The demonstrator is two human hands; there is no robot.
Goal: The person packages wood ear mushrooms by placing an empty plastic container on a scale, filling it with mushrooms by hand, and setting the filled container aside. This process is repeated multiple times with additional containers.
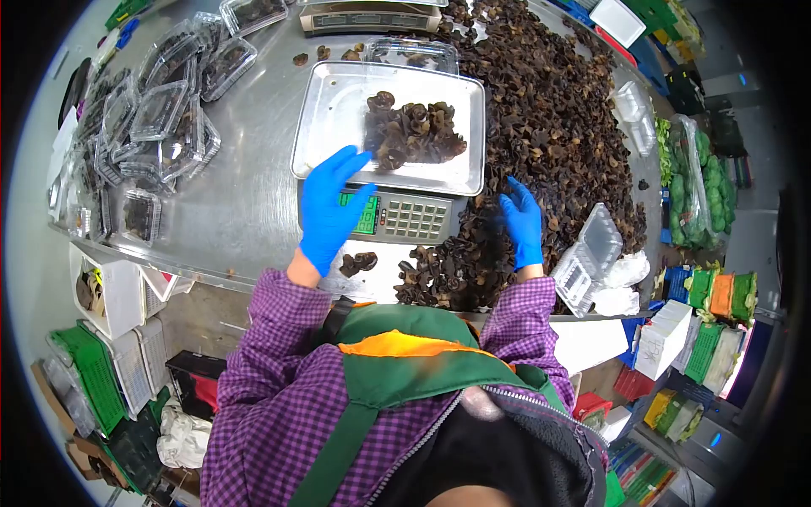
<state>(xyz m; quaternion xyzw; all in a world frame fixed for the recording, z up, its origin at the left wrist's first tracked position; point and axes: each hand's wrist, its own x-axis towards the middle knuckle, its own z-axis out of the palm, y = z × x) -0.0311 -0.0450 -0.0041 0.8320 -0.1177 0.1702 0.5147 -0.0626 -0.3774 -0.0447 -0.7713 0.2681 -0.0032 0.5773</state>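
My left hand [334, 207], in a blue glove, is at the lower left corner of the scale's metal tray [329, 127], fingers apart and partly over the green display. Dark brown mushroom pieces [414, 131] lie on the tray's right half. Below it shows the scale's keypad [414, 218]. My right hand [522, 221], also gloved in blue, rests at the near part of the large mushroom heap [557, 110], its fingers spread and nothing visible in them. A small mushroom piece [358, 264] lies below the scale, near a smaller pile [448, 275].
Filled clear plastic boxes [160, 110] are piled at the left of the metal table [245, 177]. An open clear box [589, 260] lies at the right front edge. A second scale [372, 20] stands at the back. Crates flank the table on the floor.
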